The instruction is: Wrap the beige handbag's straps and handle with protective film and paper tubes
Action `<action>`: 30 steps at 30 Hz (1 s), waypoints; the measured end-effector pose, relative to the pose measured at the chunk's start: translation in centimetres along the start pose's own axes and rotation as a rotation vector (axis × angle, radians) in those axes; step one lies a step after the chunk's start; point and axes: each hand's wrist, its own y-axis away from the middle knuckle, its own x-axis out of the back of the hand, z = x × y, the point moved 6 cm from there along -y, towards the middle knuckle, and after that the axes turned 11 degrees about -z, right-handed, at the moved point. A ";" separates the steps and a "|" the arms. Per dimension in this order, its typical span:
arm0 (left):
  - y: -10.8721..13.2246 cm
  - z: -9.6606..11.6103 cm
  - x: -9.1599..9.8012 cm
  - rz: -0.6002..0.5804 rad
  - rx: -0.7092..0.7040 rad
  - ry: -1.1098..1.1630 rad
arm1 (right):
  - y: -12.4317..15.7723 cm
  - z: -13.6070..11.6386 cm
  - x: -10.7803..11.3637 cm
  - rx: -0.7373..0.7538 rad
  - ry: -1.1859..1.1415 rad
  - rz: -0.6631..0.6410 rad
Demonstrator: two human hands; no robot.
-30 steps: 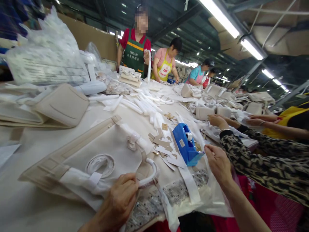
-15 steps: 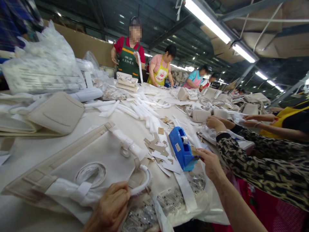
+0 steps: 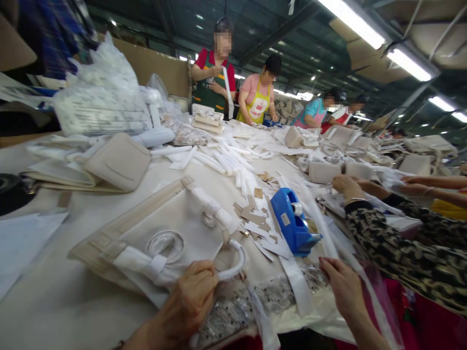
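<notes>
My left hand is closed round the end of the white-wrapped handle of a beige handbag. The bag lies flat on the table, and a coiled strap in white wrapping rests on it. My right hand is just below the front end of a blue tape dispenser, apart from it. Its thumb and fingertips are pinched together; whatever is between them is too small or clear to make out. A white strip lies between the two hands.
Brown and white card scraps lie beside the dispenser. White foam tubes are heaped beyond. At left sit a beige bag and a bulging plastic sack. A co-worker's patterned sleeve reaches in from the right; other people stand behind.
My right hand has left the dispenser's front edge and moved down, nearer to me. My left hand keeps its hold on the handle. The view has swung left, shifting the scene rightward.
</notes>
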 end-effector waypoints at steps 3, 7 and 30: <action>-0.4 0.4 0.3 -0.047 0.013 -0.020 | 3.9 -2.0 -2.2 -0.053 -0.107 -0.096; -0.6 0.2 0.8 -0.067 0.123 -0.041 | 12.0 -7.0 -9.9 -0.099 -0.475 -0.443; 0.2 -0.3 0.3 -0.041 0.127 -0.026 | 14.7 -9.0 -19.4 -0.303 -0.534 -0.482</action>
